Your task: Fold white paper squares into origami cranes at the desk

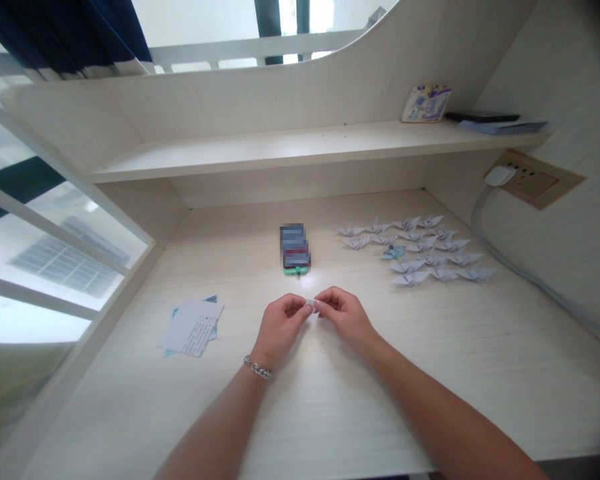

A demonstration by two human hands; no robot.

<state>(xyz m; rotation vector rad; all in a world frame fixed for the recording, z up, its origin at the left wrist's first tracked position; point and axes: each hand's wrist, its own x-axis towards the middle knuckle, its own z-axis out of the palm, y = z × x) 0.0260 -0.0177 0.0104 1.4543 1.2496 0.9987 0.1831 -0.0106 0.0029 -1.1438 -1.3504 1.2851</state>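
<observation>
My left hand (pixel 281 324) and my right hand (pixel 343 312) meet over the middle of the pale wooden desk (pixel 330 400). Both pinch a small folded piece of white paper (pixel 311 305) between thumbs and fingertips. Most of the paper is hidden by my fingers. A metal bracelet (pixel 259 368) circles my left wrist. Several folded paper cranes (pixel 420 252) lie in rows on the desk to the far right of my hands.
A phone (pixel 295 249) lies just beyond my hands. Loose paper sheets (pixel 193 327) rest at the left. A shelf (pixel 300 147) above holds a small card (pixel 426 103) and flat items. A wall socket (pixel 530 179) with a plug and cable is at right.
</observation>
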